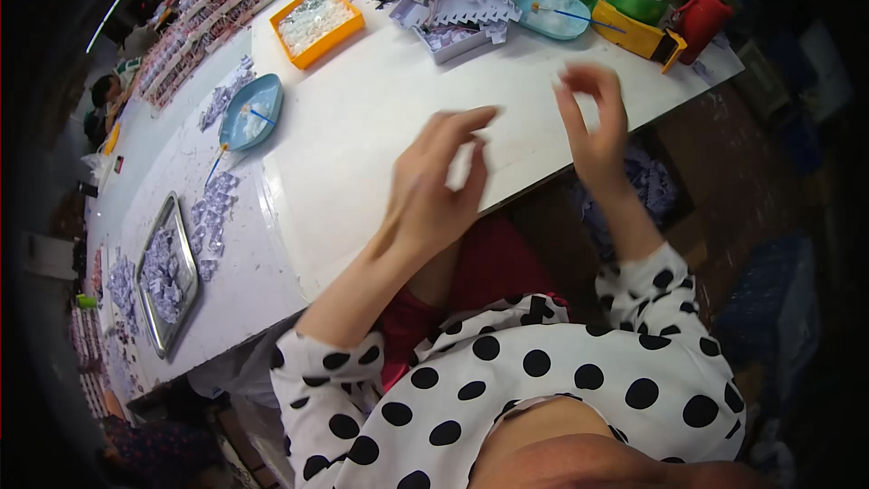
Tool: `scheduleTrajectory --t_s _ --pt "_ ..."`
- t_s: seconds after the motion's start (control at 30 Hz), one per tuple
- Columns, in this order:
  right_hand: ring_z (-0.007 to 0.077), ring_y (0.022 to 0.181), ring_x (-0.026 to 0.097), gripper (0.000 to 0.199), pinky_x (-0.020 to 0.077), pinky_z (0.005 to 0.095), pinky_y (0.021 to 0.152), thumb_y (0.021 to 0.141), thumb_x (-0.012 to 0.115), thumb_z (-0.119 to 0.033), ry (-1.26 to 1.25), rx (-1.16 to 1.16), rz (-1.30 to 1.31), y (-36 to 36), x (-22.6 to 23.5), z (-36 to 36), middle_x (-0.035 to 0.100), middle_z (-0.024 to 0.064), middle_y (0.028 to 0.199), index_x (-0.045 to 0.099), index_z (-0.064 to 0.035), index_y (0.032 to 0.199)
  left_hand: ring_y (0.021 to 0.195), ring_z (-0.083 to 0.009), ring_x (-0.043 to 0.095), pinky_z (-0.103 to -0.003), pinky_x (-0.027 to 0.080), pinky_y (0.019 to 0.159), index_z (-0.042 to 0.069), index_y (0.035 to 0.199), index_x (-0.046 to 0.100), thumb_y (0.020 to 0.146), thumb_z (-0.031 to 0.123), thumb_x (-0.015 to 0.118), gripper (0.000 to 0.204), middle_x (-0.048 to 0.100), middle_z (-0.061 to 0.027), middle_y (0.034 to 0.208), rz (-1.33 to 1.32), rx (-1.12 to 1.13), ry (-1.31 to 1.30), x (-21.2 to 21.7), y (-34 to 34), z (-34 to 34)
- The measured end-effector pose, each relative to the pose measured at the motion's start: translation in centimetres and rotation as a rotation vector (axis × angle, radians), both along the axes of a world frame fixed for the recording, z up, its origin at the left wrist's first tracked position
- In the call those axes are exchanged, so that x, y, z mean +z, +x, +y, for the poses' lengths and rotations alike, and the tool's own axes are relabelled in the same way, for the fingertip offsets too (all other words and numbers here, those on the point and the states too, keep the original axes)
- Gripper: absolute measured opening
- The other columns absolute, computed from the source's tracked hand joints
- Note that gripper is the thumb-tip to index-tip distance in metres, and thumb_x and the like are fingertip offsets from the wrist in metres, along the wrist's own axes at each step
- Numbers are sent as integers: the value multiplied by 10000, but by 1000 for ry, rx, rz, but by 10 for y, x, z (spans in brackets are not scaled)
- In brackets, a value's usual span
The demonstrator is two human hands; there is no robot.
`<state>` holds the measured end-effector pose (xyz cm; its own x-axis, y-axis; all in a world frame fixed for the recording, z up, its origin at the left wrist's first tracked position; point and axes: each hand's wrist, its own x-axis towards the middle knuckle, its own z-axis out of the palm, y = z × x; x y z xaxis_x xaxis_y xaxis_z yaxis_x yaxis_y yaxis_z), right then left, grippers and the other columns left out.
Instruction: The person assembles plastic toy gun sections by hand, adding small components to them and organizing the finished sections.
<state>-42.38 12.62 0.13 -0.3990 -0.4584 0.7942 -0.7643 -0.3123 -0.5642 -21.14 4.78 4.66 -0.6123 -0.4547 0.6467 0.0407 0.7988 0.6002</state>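
Over the white tabletop [362, 154], my left hand [434, 177] is raised with its fingers bent and the thumb apart from them; nothing shows in it. To its right, my right hand [597, 122] hovers near the table's front edge. Its thumb and fingertips come close together in a ring, blurred by motion, and whatever they may pinch is too small to make out. Neither hand touches the other. Beyond them lies a stack of pale lilac plastic housings [453, 14] with wires inside.
An orange tray [312, 57] holds small white pieces. Two blue dishes [270, 91] [579, 29] have thin blue sticks. A metal tray [187, 294] of lilac parts lies left, loose parts [213, 208] beside it. A yellow holder [629, 34] and red bottle [704, 23] stand far right.
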Motion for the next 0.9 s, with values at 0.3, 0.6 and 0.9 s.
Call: scheduleTrajectory --t_s 0.3,0.6,0.9 --pt "248 1009 667 467 533 353 873 943 694 -359 250 -150 -59 -117 32 -203 685 155 1072 604 -41 1272 924 -166 668 -305 563 859 34 1445 448 1029 32 519 422 659 -125 1057 114 514 557 -62 144 -1" --pt "220 775 684 412 574 312 539 1020 573 -409 361 155 -882 -117 64 -290 696 120 968 620 -36 1189 879 -157 678 -302 560 850 25 1417 488 1023 26 527 396 678 -111 976 96 563 484 -66 158 3" --pt "164 703 642 390 518 261 518 1037 533 -401 277 -24 -903 -108 78 -262 678 88 889 622 -25 1090 863 -169 683 -318 579 842 7 1389 513 1019 15 531 371 671 -109 943 37 561 407 -70 157 4"
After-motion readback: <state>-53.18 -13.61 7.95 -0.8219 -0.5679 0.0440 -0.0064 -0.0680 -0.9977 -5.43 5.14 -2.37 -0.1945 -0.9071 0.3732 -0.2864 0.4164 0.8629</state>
